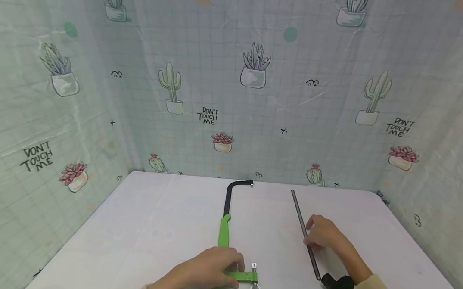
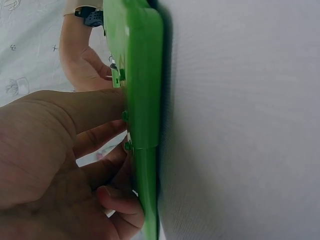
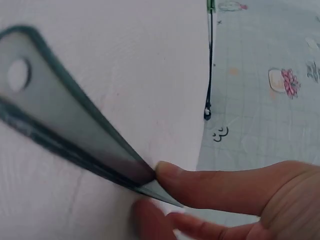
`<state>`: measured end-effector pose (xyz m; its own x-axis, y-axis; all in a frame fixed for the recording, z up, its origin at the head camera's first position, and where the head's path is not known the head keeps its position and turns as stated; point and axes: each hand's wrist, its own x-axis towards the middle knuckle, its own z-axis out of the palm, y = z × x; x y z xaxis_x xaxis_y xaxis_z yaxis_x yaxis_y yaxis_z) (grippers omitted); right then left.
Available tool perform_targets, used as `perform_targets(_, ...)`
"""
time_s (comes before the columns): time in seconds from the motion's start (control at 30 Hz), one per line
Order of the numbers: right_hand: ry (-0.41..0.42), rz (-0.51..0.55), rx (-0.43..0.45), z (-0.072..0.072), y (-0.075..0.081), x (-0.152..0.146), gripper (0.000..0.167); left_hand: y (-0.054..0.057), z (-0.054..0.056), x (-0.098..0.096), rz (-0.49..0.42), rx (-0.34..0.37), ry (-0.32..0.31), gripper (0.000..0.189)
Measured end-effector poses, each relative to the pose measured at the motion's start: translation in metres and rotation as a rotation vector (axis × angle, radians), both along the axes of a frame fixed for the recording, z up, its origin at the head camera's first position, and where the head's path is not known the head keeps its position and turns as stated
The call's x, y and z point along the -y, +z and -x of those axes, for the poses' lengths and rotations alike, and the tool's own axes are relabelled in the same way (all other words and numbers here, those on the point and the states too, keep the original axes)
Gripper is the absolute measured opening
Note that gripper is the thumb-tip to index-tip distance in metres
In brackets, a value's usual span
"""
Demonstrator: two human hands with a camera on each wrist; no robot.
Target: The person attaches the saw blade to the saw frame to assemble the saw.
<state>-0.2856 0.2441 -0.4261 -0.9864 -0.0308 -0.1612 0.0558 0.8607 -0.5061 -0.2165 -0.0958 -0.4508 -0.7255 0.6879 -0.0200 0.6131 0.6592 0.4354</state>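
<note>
A hacksaw frame, with a green rear part (image 1: 224,232) and a black bent front arm (image 1: 228,198), lies on the white table. My left hand (image 1: 214,266) grips its green part near the short crossbar, thumb and fingers about the edge in the left wrist view. A metal wing nut (image 1: 254,286) and a pin stand at the crossbar's end. To the right, my right hand (image 1: 323,234) pinches a dark grey hacksaw blade (image 1: 299,214) near its middle. In the right wrist view, the blade's near end has a round hole (image 3: 19,75).
The white table (image 1: 154,218) has rounded far corners. Behind it and at both sides hangs a curtain (image 1: 288,95) printed with cacti. A black wrist camera (image 1: 337,284) sits at the right wrist, close to the blade's near end.
</note>
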Motion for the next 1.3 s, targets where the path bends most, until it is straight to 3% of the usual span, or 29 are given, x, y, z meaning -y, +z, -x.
perform_targets(0.17, 0.015, -0.089, -0.058, -0.007, 0.001, 0.002, 0.029, -0.002, 0.0, -0.002, 0.009, -0.005, -0.007, 0.024)
perform_targets(0.57, -0.001, 0.005, 0.05, -0.002, 0.002, -0.001, 0.031, 0.003, 0.0, -0.002, 0.011, -0.004, -0.003, 0.024)
perform_targets(0.93, -0.011, 0.049, 0.074, 0.003, -0.004, -0.001, 0.039, 0.004, -0.001, -0.001, 0.016, -0.001, -0.003, 0.023)
perform_targets(1.1, -0.029, 0.126, 0.093, 0.005, -0.006, -0.004, 0.042, 0.003, -0.001, -0.001, 0.015, -0.013, -0.01, 0.023)
perform_targets(1.3, -0.066, 0.298, 0.133, 0.007, -0.012, -0.013, 0.047, 0.003, -0.001, -0.001, 0.01, -0.009, -0.011, 0.024)
